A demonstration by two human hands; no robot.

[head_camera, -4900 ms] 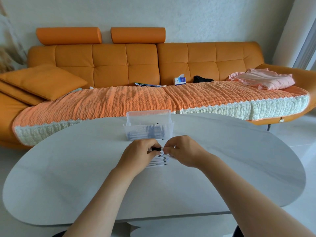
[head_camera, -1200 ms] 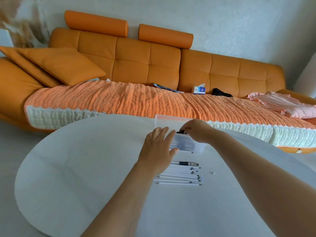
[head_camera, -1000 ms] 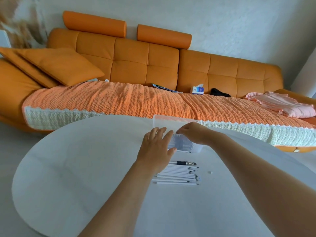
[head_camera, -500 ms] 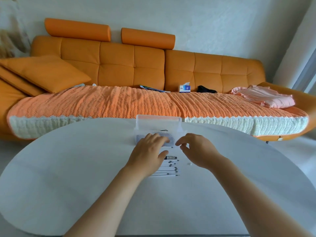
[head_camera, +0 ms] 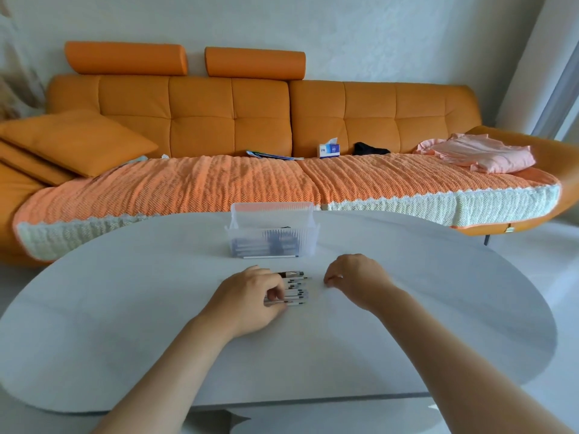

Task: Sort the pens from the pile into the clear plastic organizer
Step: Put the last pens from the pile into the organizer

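Note:
The pile of white pens (head_camera: 296, 292) lies in a row on the white table (head_camera: 125, 308), with a dark-barrelled pen (head_camera: 293, 273) at its far edge. My left hand (head_camera: 250, 299) rests on the pile's left end, its fingers curled over the pens. My right hand (head_camera: 354, 277) is just right of the pile, fingers curled down and fingertips together at the table surface; whatever is between them is hidden. The clear plastic organizer (head_camera: 272, 214) stands beyond the pile with several pens inside. One white pen (head_camera: 269, 256) lies on the table against its front wall.
An orange sofa (head_camera: 219, 120) with a knitted throw runs behind the table. On it are cushions, a tissue box (head_camera: 329, 150), a dark item and folded pink cloth (head_camera: 482, 151). The table's near edge is at the bottom.
My right hand has put a pen in the organizer and come back down beside the pile. My left hand has slid from the organizer's front wall back onto the pens.

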